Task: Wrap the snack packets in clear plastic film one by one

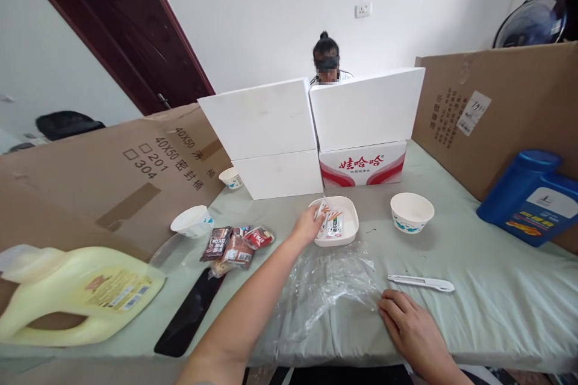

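Note:
My left hand (307, 224) reaches over the rim of a white square bowl (351, 224), with its fingers pinched on a small white printed sachet (323, 208). Another white sachet with orange and black print (335, 225) lies in the bowl. Near the table's front edge, my right hand (412, 326) rests on the cloth, holding nothing visible, fingers loosely stretched and thumb mostly hidden. Its fingertips are beside crumpled clear plastic film (332, 289). Just beyond that hand lies a white utility knife (421, 283).
White paper bowls stand right (412, 214) and left (193, 222). Snack packets (237, 249), a black phone (189, 313) and a yellow jug (85, 295) lie left. A blue bottle (533, 198) leans right. White boxes (266, 126) and cardboard (501, 114) form barriers; a person sits behind.

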A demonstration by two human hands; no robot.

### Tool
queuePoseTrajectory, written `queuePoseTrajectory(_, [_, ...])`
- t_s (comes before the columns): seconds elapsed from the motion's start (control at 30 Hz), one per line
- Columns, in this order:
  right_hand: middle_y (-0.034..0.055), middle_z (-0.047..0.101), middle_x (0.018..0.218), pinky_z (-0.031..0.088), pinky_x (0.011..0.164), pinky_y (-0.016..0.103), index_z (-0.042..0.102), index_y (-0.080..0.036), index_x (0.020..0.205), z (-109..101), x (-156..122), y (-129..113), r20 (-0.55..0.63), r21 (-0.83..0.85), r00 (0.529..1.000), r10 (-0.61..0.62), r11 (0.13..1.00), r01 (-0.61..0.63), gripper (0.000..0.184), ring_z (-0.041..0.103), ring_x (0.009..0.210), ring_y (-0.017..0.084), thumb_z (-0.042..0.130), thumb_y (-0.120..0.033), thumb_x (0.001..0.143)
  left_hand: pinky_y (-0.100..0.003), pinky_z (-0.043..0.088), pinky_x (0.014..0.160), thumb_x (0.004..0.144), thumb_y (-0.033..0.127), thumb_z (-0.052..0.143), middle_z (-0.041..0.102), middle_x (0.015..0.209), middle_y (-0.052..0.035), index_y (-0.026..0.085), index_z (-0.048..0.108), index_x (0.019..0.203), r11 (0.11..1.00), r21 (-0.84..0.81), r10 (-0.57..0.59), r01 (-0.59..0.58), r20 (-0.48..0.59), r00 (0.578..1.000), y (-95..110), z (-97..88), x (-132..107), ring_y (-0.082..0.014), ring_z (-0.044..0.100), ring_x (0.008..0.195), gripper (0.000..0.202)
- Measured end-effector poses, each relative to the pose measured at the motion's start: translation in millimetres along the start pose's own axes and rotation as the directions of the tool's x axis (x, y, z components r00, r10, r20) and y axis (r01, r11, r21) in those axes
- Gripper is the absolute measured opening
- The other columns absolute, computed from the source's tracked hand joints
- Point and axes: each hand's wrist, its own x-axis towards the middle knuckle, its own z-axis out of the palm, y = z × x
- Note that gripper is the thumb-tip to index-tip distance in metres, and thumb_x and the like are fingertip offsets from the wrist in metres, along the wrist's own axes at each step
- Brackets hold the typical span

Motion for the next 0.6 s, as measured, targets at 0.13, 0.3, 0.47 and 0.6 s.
queuePoseTrajectory(0.13, [0.0052, 0.065, 0.099, 0.053, 0.080, 0.030, 0.063, -0.024, 0.097, 3, 0, 1, -0.015, 0.017, 1.000, -0.005, 1.000, 0.005, 0.020, 0.064, 0.091, 0.017, 0.043, -0.025, 0.096, -0.041, 0.040, 0.102, 0.080, 0.023, 0.061, 0.063, 0.111, -0.0087, 0.020, 0.068, 0.098, 0.934, 0.276, 0.233, -0.227, 0.012, 0.972, 2, -14.7, -39, -0.0275, 0.054, 0.115, 0.019])
queuePoseTrajectory(0.3, [0.0036, 0.065, 0.099, 0.053, 0.078, 0.030, 0.063, -0.025, 0.093, 3, -4, 5, 0.022, 0.115, 0.999, 0.036, 0.993, -0.039, 0.017, 0.064, 0.089, 0.017, 0.046, -0.031, 0.095, -0.043, 0.047, 0.094, 0.083, 0.032, 0.062, 0.065, 0.116, -0.0107, 0.024, 0.064, 0.118, 0.689, 0.560, 0.160, -0.461, 0.503, 0.849, -26, -9.9, -117, -0.0291, 0.060, 0.107, 0.036])
queuePoseTrajectory(0.47, [0.0066, 0.064, 0.101, 0.051, 0.081, 0.034, 0.058, -0.024, 0.083, -17, 3, 11, -0.199, 0.251, 0.945, 0.260, 0.945, -0.207, 0.022, 0.062, 0.095, 0.019, 0.041, -0.031, 0.096, -0.069, 0.016, 0.109, 0.078, 0.056, 0.066, 0.021, 0.158, -0.0065, 0.037, 0.034, 0.145, 0.566, 0.506, 0.164, -0.651, 0.705, 0.690, -59, -0.8, -173, -0.0438, 0.009, 0.144, 0.077])
queuePoseTrajectory(0.6, [0.0078, 0.065, 0.105, 0.050, 0.085, 0.035, 0.058, -0.024, 0.103, -23, 27, 0, -0.161, 0.271, 0.967, 0.197, 0.951, -0.148, 0.019, 0.061, 0.101, 0.020, 0.045, -0.034, 0.095, -0.068, 0.011, 0.110, 0.081, 0.061, 0.060, 0.016, 0.159, -0.0045, 0.039, 0.029, 0.147, 0.562, 0.504, 0.151, -0.656, 0.717, 0.680, -62, -0.8, -178, -0.0419, 0.001, 0.145, 0.076])
